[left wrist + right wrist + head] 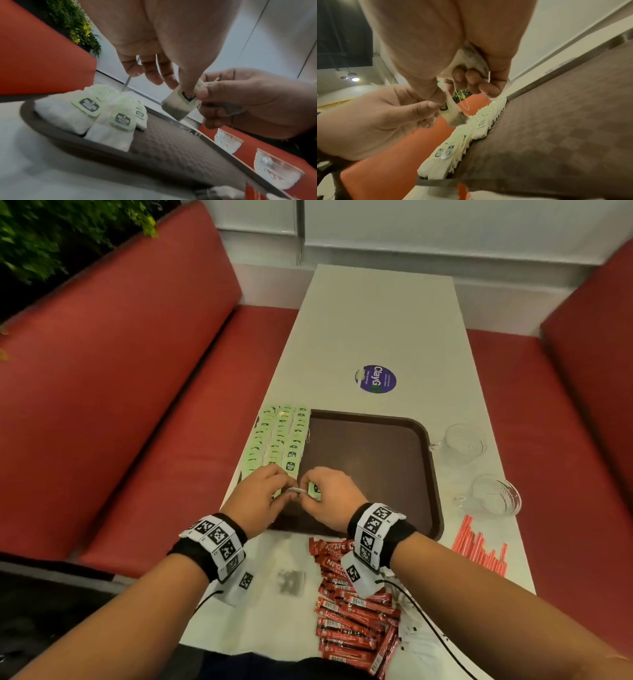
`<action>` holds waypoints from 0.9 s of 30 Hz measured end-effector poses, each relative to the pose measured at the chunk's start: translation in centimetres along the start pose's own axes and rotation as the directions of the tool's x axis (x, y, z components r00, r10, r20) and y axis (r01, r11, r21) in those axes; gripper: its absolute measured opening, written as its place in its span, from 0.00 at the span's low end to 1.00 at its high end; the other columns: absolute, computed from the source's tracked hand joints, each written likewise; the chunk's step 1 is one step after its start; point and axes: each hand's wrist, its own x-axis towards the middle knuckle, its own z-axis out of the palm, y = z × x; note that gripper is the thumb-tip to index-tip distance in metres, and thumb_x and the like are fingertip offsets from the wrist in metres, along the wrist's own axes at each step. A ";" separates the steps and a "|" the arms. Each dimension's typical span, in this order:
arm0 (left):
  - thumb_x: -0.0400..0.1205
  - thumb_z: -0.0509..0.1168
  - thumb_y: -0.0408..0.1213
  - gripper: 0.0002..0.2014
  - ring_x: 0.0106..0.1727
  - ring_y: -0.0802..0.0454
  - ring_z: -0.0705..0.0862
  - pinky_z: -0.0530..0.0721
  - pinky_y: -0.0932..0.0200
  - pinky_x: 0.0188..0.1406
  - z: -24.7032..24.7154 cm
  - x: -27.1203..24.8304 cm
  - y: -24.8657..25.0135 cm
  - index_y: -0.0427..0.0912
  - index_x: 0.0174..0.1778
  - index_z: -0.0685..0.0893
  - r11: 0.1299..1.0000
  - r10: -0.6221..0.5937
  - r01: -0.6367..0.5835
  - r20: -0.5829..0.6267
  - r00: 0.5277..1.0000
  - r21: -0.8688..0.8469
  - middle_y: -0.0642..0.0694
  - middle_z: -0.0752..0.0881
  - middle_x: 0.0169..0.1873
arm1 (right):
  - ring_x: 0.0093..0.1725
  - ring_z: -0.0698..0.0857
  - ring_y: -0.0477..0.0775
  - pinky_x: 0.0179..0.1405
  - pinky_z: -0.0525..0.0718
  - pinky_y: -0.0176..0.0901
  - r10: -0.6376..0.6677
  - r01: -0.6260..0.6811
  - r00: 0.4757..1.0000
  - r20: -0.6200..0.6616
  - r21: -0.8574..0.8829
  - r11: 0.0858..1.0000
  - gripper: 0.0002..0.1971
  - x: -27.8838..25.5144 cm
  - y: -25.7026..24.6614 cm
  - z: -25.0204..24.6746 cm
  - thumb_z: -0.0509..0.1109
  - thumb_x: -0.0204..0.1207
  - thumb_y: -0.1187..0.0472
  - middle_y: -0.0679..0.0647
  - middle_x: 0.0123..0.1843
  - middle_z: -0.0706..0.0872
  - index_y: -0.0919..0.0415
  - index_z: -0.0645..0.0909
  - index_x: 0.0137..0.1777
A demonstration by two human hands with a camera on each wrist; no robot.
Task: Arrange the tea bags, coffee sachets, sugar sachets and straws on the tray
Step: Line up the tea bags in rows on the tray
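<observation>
A brown tray lies on the white table, with rows of green-tagged tea bags along its left side. Over the tray's near left corner both hands meet on one tea bag. My left hand pinches its tag with thumb and finger. My right hand pinches the same bag and holds more tea bags in its curled palm. Red coffee sachets lie heaped on the table in front of the tray. Red straws lie at the right.
Two glass cups stand right of the tray. A round purple sticker is on the table beyond it. Red bench seats flank the table. Most of the tray's brown floor is bare.
</observation>
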 end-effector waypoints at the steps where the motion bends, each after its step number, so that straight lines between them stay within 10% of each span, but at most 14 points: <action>1: 0.81 0.72 0.37 0.04 0.44 0.68 0.74 0.74 0.66 0.46 0.1 0.1 0.0 0.48 0.50 0.88 1.000 0.006 -0.007 -0.021 1.000 -0.027 0.58 0.80 0.47 | 0.49 0.82 0.52 0.49 0.81 0.46 0.009 -0.009 1.000 0.001 0.013 1.000 0.07 0.1 0.1 -0.1 0.71 0.77 0.52 0.48 0.50 0.85 0.52 0.84 0.53; 10: 0.83 0.70 0.43 0.03 0.41 0.56 0.81 0.80 0.56 0.44 -0.3 2.4 -1.1 0.50 0.50 0.88 0.983 -0.156 0.154 -0.008 0.988 -0.103 0.56 0.85 0.39 | 0.45 0.83 0.52 0.45 0.80 0.46 0.118 -0.119 0.993 0.027 0.059 0.991 0.05 1.1 1.1 0.2 0.70 0.78 0.55 0.48 0.47 0.85 0.50 0.83 0.52; 18: 0.82 0.70 0.47 0.09 0.46 0.51 0.85 0.84 0.55 0.49 1.4 6.0 -4.7 0.50 0.55 0.88 0.898 -0.440 0.424 0.230 0.868 0.121 0.53 0.88 0.41 | 0.37 0.80 0.52 0.36 0.75 0.46 0.233 -0.249 0.968 0.093 0.239 0.939 0.05 0.3 1.6 -0.5 0.58 0.84 0.57 0.52 0.40 0.83 0.56 0.75 0.53; 27: 0.79 0.71 0.52 0.11 0.45 0.50 0.84 0.82 0.55 0.45 1.8 7.5 -5.2 0.54 0.51 0.79 0.870 -0.469 0.437 0.111 0.876 0.229 0.56 0.84 0.38 | 0.38 0.81 0.54 0.38 0.79 0.47 0.237 -0.245 0.969 0.064 0.250 0.937 0.10 0.5 2.0 -1.0 0.59 0.82 0.67 0.55 0.46 0.82 0.56 0.67 0.60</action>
